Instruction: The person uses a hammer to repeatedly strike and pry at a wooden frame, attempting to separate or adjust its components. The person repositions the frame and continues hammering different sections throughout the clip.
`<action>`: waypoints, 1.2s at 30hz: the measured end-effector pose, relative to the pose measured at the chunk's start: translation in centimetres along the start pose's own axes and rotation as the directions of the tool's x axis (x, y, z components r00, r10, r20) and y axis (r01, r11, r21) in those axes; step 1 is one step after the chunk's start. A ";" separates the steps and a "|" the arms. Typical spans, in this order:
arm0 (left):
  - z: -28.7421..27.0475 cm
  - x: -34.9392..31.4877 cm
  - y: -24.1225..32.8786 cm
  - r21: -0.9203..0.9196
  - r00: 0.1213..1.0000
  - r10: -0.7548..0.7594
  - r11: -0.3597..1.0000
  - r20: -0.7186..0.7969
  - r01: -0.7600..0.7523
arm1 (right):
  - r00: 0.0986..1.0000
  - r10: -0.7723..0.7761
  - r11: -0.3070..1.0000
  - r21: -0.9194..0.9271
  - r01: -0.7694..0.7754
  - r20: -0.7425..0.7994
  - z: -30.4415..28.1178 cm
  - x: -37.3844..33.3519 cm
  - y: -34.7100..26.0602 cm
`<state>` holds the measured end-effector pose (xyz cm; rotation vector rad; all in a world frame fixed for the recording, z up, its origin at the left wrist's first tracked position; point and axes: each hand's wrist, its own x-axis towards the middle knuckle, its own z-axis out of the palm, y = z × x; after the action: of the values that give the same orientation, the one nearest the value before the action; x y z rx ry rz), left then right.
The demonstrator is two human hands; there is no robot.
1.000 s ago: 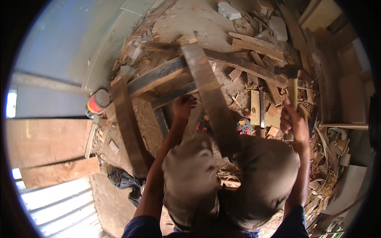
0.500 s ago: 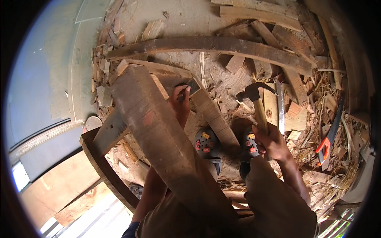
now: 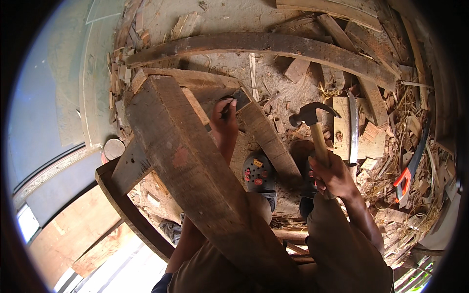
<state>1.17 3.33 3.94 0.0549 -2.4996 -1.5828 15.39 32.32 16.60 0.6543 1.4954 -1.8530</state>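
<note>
My right hand (image 3: 333,175) grips the hammer (image 3: 319,140), while my left hand (image 3: 223,122) curls by the frame (image 3: 195,180), whether pinching anything I cannot tell.

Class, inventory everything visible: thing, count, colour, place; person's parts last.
Hammer: one, black and tan, centre-right
Wooden frame: one, brown, centre-left
Long plank: one, brown, beyond frame
Handsaw: one, dark and orange, right
Long blade: one, silvery, right
Tin: one, pale top, left
Wood scraps: many, brown, scattered
Panels: several, bluish, left
Clogs: two, dark, lower centre
Trousers: one pair, khaki, bottom
Left grip: one, bare, at frame corner
Right grip: one, bare, around hammer
</note>
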 end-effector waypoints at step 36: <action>1.5 -0.8 0.7 0.201 1.000 0.007 0.980 0.027 -0.012 | 0.958 -0.267 0.788 -0.596 0.156 -0.103 2.7 7.6 -2.6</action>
<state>1.76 5.06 3.89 0.0493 -2.6676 -1.3300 8.48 28.59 13.31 0.3667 2.2070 -1.3743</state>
